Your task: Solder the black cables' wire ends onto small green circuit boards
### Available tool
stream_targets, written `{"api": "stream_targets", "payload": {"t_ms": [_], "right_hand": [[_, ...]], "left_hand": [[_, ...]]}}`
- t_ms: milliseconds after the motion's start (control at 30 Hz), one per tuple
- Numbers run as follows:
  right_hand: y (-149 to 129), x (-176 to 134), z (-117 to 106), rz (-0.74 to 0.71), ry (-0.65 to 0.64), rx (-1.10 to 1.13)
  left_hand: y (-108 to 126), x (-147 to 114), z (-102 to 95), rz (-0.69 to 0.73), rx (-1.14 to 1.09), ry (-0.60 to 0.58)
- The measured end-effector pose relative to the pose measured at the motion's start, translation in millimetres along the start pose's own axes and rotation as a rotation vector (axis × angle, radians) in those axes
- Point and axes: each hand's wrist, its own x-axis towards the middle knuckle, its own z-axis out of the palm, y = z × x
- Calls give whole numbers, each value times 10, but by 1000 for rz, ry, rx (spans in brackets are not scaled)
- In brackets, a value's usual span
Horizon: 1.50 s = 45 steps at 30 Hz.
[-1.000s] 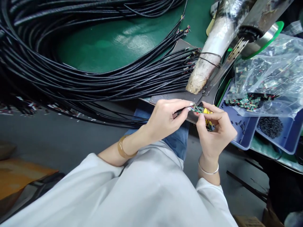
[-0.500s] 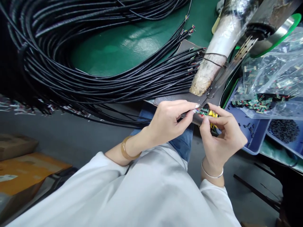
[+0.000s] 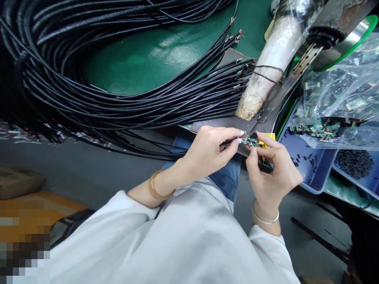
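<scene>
My left hand (image 3: 207,150) pinches a black cable (image 3: 228,141) close to its end, where thin coloured wires show. Between the thumb and fingers of my right hand (image 3: 272,169) is a small green circuit board (image 3: 251,141) with a red part on it. The wire ends meet the board's left side; whether they are joined I cannot tell. Just above the board is the thin dark tip of a soldering iron (image 3: 296,73), which slants down from the upper right. A yellow object (image 3: 268,138) lies behind my right fingers, partly hidden.
Many black cables (image 3: 133,106) with stripped ends curve over the green table (image 3: 127,71). A wrapped white tube (image 3: 266,75) hangs beside the iron. At right are a bag of circuit boards (image 3: 334,106), a blue tray (image 3: 321,173) and small black pieces (image 3: 355,162). Boxes (image 3: 20,183) stand lower left.
Both hands have shifted slightly left with the cable and board. More of the board and the yellow object now shows. The grips look the same.
</scene>
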Motion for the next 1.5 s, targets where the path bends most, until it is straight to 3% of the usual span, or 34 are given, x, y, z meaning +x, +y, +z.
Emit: {"api": "stream_targets", "payload": {"t_ms": [100,333,600,767,900,1000,1133,1267,1500], "right_hand": [[-3,4,15,-1,23,6],[-46,34,13,33,61,73],[-1,-16,10,-68,30,-4],[-4,-48,28,-84,92,-53],[-15,-110,77,-86,162,-71],[-17,-140,91,55,103,102],[-26,-95,29,257,30,308],[-41,-20,-73,68,122,119],[-46,-19,-96,-53,-127,76]], "left_hand": [[6,7,-7,-12,-8,3],[85,27,-55,113,30,56],[16,-2,-37,79,27,-22],[31,-14,-37,-117,-102,-87],[25,-2,-49,-332,-446,-155],[6,-7,-61,-413,-650,-180],[8,-61,-55,-446,-700,-188],[14,-127,-1,-356,-605,-132],[4,-169,49,-257,-461,-77]]}}
